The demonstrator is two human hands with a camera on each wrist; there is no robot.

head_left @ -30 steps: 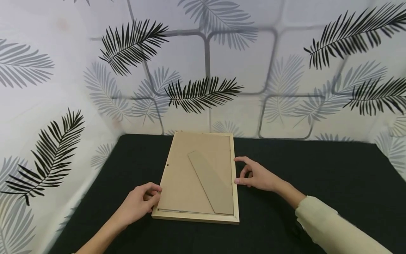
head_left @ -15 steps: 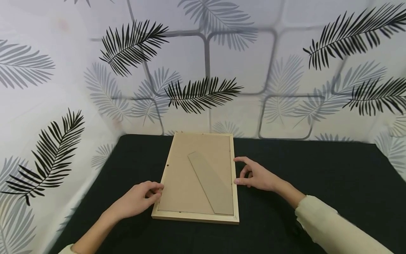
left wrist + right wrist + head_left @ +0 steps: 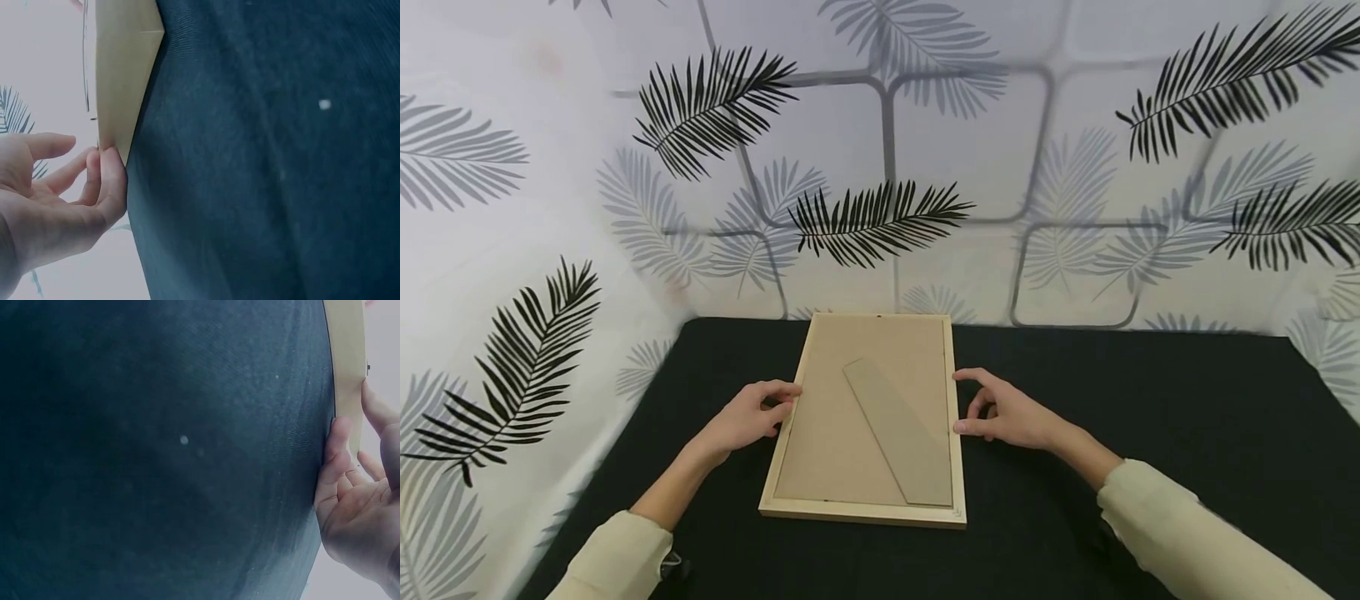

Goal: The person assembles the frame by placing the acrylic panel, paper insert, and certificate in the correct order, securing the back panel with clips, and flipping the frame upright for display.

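A wooden picture frame point(image 3: 865, 511) lies face down, its brown backing board point(image 3: 827, 425) set inside the rim. Slanting across the board is a grey-brown easel stand point(image 3: 895, 433). My left hand point(image 3: 752, 417) is at the frame's left side, index fingertip over the rim by the board's edge. In the left wrist view, its fingers point(image 3: 112, 172) touch the outer side while the thumb stays apart. On the right side my right hand point(image 3: 1007, 412) holds the rim, index finger and thumb spread along it. The right wrist view shows fingers point(image 3: 339, 434) against the outer side.
A black cloth point(image 3: 1112, 400) covers the table under the frame. Behind and to the left hangs a pale curtain point(image 3: 962, 150) with leaf prints, close to the frame's far end. Small dark tabs point(image 3: 880, 316) show along the rim's inner edge.
My left hand has slid away from me along the frame's left side, from near its lower corner. The gap at the board's near edge has closed. My right hand stays put.
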